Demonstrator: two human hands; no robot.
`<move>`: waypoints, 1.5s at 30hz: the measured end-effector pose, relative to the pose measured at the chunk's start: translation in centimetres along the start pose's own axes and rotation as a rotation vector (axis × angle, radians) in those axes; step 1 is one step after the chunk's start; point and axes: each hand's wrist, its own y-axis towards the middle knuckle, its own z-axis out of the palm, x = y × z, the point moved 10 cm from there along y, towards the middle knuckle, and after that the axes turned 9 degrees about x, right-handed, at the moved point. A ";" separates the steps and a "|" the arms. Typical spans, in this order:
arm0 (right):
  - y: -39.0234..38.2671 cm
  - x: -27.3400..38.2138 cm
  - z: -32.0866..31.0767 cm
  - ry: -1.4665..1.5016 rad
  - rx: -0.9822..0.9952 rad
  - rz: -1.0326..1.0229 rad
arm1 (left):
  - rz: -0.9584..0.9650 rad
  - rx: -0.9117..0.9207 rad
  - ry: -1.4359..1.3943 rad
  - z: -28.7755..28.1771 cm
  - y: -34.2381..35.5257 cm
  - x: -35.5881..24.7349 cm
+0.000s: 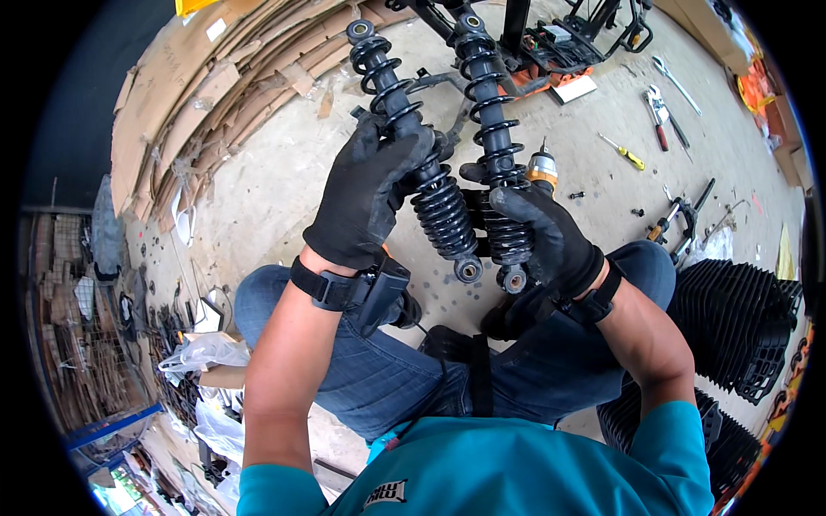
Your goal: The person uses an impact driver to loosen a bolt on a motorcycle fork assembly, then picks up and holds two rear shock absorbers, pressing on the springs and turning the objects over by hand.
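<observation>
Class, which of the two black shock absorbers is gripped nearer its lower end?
The right shock absorber: the right hand grips its lower coils, while the left hand holds the left shock absorber near its middle.

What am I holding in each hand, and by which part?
Your left hand holds the left black shock absorber around its middle; your right hand holds the right black shock absorber by its tightly wound lower coils.

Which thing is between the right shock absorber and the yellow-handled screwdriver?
In the head view, a power drill shows between the right shock absorber and screwdriver.
</observation>
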 end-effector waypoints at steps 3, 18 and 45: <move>0.4 0.2 1.3 -0.010 0.044 0.036 | 0.002 0.053 -0.062 0.4 -0.1 0.0; -0.5 1.4 1.0 -0.508 0.242 -0.218 | -0.025 0.057 -0.037 0.5 -0.4 0.3; 0.1 1.9 2.8 -0.569 0.046 -0.033 | 0.004 0.023 -0.125 0.7 -0.5 -0.5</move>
